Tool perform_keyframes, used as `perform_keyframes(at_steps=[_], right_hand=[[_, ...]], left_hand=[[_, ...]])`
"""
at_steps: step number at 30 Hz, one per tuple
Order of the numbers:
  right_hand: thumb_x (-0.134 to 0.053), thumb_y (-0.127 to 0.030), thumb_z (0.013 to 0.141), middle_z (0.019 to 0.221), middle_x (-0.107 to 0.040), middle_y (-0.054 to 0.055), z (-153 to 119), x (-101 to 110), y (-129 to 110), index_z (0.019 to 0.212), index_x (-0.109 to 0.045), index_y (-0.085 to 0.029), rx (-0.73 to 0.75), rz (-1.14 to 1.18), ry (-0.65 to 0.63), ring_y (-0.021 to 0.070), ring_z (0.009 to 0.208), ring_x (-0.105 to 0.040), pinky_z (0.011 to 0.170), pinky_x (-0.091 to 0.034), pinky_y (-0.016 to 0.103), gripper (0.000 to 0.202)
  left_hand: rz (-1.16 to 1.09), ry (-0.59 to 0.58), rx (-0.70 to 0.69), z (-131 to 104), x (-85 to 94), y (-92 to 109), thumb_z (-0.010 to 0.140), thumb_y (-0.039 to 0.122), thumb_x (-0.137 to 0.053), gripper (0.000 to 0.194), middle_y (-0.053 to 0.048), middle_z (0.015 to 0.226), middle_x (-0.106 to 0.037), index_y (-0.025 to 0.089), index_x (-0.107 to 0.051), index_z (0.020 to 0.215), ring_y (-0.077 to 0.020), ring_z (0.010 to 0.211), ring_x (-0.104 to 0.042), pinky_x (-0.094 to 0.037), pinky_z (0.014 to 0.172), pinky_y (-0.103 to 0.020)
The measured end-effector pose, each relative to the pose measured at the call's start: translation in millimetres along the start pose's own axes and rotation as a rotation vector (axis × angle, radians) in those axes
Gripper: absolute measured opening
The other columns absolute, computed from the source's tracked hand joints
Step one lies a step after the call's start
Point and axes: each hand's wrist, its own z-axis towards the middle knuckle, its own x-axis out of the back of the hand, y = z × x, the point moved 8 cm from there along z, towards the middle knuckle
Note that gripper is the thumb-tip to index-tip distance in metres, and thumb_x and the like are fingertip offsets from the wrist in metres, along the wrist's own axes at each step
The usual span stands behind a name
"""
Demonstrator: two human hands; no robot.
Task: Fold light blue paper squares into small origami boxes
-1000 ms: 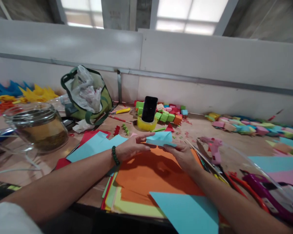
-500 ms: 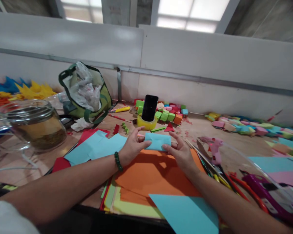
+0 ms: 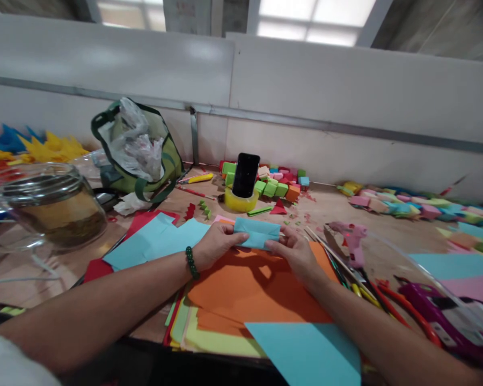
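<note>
A small folded light-blue paper is held level between both hands, above a stack of orange sheets. My left hand pinches its left end, thumb on the near face and fingers behind; a green bead bracelet circles that wrist. The right end is gripped by my right hand, with the thumb in front and the fingers partly hidden behind. A larger light-blue sheet overlaps the stack at the near edge. More light-blue paper lies left of my left hand.
Behind the hands, a phone leans in a yellow tape roll before small paper blocks. A glass jar and green bag stand left. To the right are a pink glue gun, pliers and a purple device.
The fingers of both hands, raised and spread before, have come down behind the folded paper. The view has shifted slightly, and the paper sits a little further left.
</note>
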Motion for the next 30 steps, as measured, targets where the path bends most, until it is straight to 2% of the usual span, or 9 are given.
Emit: perform_keyframes(at_steps=[5,9,15,22,26,30], right_hand=[[-0.076,-0.046,0.063,0.068,-0.068,0.002,-1.6,-1.8,12.6,0.077,-0.070,-0.015,-0.127,-0.043,-0.009,0.0125,0.055,-0.057,0.052,-0.046,0.024,0.035],[-0.078,-0.046,0.060,0.063,-0.065,0.001,-1.9,-0.7,10.4,0.072,-0.071,-0.016,-0.086,-0.058,0.020,0.0114,0.054,-0.055,0.051,-0.044,0.023,0.033],[-0.074,-0.049,0.065,0.062,-0.063,0.001,-2.0,0.1,11.6,0.071,-0.070,-0.015,-0.083,-0.076,0.018,0.0115,0.053,-0.053,0.053,-0.043,0.025,0.035],[-0.075,-0.042,0.064,0.057,-0.058,-0.003,-3.6,-6.4,-1.6,0.072,-0.066,-0.016,-0.011,-0.066,0.000,0.0102,0.052,-0.047,0.052,-0.040,0.024,0.028],[-0.076,-0.040,0.063,0.059,-0.060,-0.002,-3.8,-6.5,-0.7,0.078,-0.065,-0.016,-0.030,-0.030,0.002,0.0105,0.051,-0.050,0.051,-0.040,0.024,0.030],[-0.077,-0.039,0.060,0.064,-0.063,-0.001,-3.1,-6.9,4.6,0.087,-0.064,-0.016,-0.056,0.002,-0.018,0.0110,0.052,-0.053,0.050,-0.042,0.023,0.038]], left_hand=[[-0.031,-0.028,0.029,-0.2,-2.8,-2.6,0.064,0.030,-0.077,0.025,-0.008,0.068,-0.070,0.007,-0.069,0.069,-0.0127,0.059,-0.063,-0.047,0.057,-0.020],[-0.085,-0.035,0.084,-1.0,-3.8,-4.3,0.062,0.030,-0.079,0.026,-0.008,0.069,-0.070,0.007,-0.069,0.069,-0.0141,0.060,-0.066,-0.048,0.055,-0.019],[-0.117,-0.039,0.106,2.1,-1.8,-9.4,0.060,0.031,-0.082,0.030,-0.009,0.074,-0.071,0.008,-0.069,0.074,-0.0154,0.062,-0.068,-0.047,0.051,-0.018],[-0.170,-0.017,0.136,-1.7,-2.5,-8.0,0.058,0.035,-0.083,0.035,-0.008,0.068,-0.071,0.008,-0.068,0.075,-0.0134,0.057,-0.066,-0.046,0.050,-0.017],[-0.191,-0.053,0.136,-2.7,-5.0,-6.5,0.055,0.037,-0.084,0.041,-0.009,0.070,-0.071,0.008,-0.067,0.078,-0.0148,0.059,-0.067,-0.047,0.051,-0.017],[-0.187,-0.043,0.163,-1.3,-1.9,-9.6,0.057,0.032,-0.083,0.035,-0.008,0.071,-0.070,0.008,-0.067,0.076,-0.0124,0.057,-0.066,-0.046,0.048,-0.015]])
